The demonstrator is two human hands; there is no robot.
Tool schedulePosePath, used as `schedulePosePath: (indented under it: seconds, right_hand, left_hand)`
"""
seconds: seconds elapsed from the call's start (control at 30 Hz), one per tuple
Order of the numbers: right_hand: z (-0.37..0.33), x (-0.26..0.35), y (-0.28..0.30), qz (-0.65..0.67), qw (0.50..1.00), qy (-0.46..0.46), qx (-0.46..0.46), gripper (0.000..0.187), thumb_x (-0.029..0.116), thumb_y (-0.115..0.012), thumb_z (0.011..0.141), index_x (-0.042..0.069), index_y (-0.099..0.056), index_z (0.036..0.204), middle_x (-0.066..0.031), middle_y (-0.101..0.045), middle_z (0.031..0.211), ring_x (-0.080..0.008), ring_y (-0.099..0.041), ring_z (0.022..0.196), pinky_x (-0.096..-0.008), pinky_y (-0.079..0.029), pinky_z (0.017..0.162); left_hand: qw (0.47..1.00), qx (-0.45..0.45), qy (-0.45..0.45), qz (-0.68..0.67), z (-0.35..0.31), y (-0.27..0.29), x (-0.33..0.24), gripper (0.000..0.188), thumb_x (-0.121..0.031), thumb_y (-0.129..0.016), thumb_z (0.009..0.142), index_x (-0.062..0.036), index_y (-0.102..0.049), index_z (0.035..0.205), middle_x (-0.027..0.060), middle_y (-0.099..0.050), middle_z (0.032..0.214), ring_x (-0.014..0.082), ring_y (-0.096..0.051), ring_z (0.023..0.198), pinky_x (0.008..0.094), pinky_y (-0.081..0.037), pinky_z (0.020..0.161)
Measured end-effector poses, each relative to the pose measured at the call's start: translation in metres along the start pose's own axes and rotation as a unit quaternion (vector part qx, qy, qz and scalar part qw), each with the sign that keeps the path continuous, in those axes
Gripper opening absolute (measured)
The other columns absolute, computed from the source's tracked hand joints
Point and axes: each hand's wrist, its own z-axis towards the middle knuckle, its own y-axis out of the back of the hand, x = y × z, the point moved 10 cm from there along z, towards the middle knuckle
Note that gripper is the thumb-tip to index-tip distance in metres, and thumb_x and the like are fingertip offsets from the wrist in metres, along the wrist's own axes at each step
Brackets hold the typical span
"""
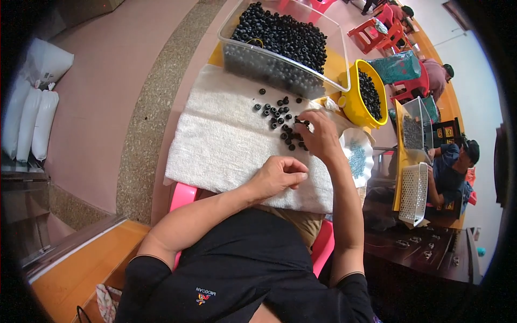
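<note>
Sorting step, by the look. Right hand (pixel 322 137) on the loose black rings (pixel 280 116) scattered over white towel (pixel 215 140), fingers pinched on one. Left hand (pixel 277 175) curled closed beside, contents hidden. Clear bin (pixel 237 56) of rings beyond. Next pick needs a fine pinch.

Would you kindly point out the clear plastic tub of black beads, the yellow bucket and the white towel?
clear plastic tub (pixel 229 40): head view, left wall.
yellow bucket (pixel 353 105): head view, outer side wall.
white towel (pixel 215 145): head view, bare middle left of the loose beads.
</note>
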Motion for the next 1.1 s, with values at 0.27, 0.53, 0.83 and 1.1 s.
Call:
schedulePosePath:
  seconds: [0.27,0.53,0.83,1.1]
  right_hand:
    - [-0.045,-0.026,0.012,0.270,0.949,-0.151,-0.057,0.017,0.000,-0.071,0.086,-0.001,-0.069,0.102,-0.0100,-0.070,0.095,-0.0144,-0.066,0.084,-0.0266,-0.053,0.074]
    - [-0.077,-0.029,0.012,0.414,0.891,-0.169,-0.076,0.017,-0.010,-0.069,0.084,-0.003,-0.070,0.099,-0.0080,-0.066,0.094,-0.0137,-0.061,0.088,-0.0250,-0.049,0.076]
    - [-0.103,-0.032,-0.002,0.512,0.817,-0.251,-0.081,0.013,-0.008,-0.070,0.086,-0.003,-0.070,0.098,-0.0078,-0.067,0.096,-0.0135,-0.064,0.089,-0.0274,-0.056,0.080]
    - [-0.109,-0.009,-0.002,0.466,0.853,-0.232,-0.042,0.018,-0.005,-0.065,0.091,-0.002,-0.069,0.109,-0.0067,-0.065,0.106,-0.0129,-0.063,0.095,-0.0236,-0.051,0.081]
  left_hand:
    - [1.000,-0.002,-0.008,0.011,-0.001,-0.001,-0.001,0.022,-0.015,-0.069,0.092,0.0006,-0.067,0.109,0.0028,-0.068,0.088,0.0085,-0.062,0.074,0.0246,-0.052,0.069]
    - [1.000,-0.002,-0.017,-0.014,-0.001,0.000,0.002,0.022,-0.013,-0.069,0.093,-0.0001,-0.067,0.110,0.0018,-0.068,0.089,0.0081,-0.063,0.076,0.0240,-0.054,0.071]
    - [1.000,-0.001,-0.019,-0.021,-0.001,-0.001,-0.001,0.021,-0.012,-0.070,0.092,-0.0006,-0.068,0.109,0.0010,-0.067,0.089,0.0082,-0.062,0.076,0.0237,-0.053,0.072]
    - [0.999,-0.009,-0.027,-0.022,-0.001,-0.001,-0.005,0.024,-0.011,-0.068,0.093,0.0009,-0.067,0.113,0.0014,-0.068,0.092,0.0071,-0.061,0.078,0.0231,-0.052,0.073]
